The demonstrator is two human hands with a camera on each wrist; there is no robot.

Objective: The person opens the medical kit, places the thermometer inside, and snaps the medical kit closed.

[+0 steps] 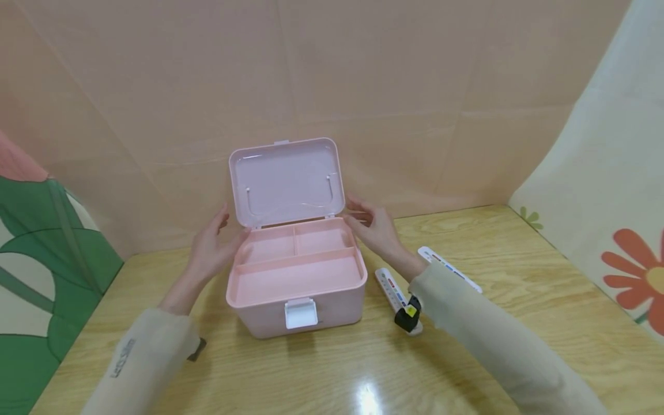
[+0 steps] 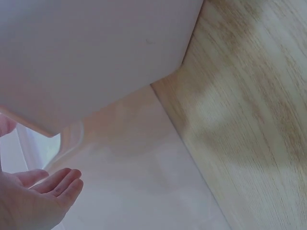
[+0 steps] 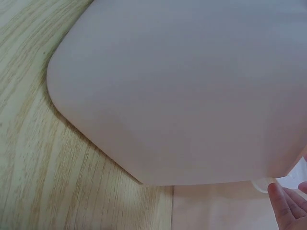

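A pink storage box (image 1: 299,316) stands on the table with its pale lid (image 1: 285,181) raised at the back. Inside it sits a pink tray (image 1: 298,280), divided into one long front compartment and two smaller rear ones. My left hand (image 1: 212,245) is at the box's rear left corner, thumb at the rim and fingers loosely extended. At the opposite rear corner, my right hand (image 1: 376,230) has its thumb at the rim, with its fingers beside the lid's lower edge. Both wrist views show the box's side walls, with fingers (image 2: 60,187) spread apart from the wall.
On the right of the wooden table (image 1: 321,380) lie two white printed strips (image 1: 390,288), one farther back partly under the right forearm. Small dark devices (image 1: 408,316) sit at the wrists. A plain sheet (image 1: 311,69) hangs behind, with flower-patterned cloth (image 1: 633,271) at the sides.
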